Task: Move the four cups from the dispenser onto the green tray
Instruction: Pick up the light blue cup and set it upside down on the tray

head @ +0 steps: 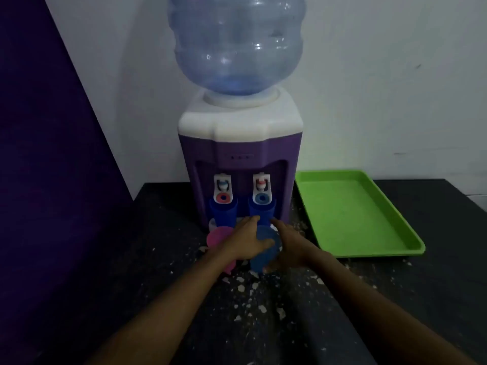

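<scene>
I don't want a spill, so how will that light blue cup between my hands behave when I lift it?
The light blue cup looks like thin plastic, so probably light and slightly squeezable. Its contents can't be seen; lift level. Both the left hand and right hand flank it, so tipping seems unlikely.

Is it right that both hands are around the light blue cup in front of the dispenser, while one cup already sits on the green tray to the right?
Not quite. The head view shows the green tray holding no cup yet. The rest stands: the left hand and right hand are around the light blue cup in front of the dispenser.
</scene>
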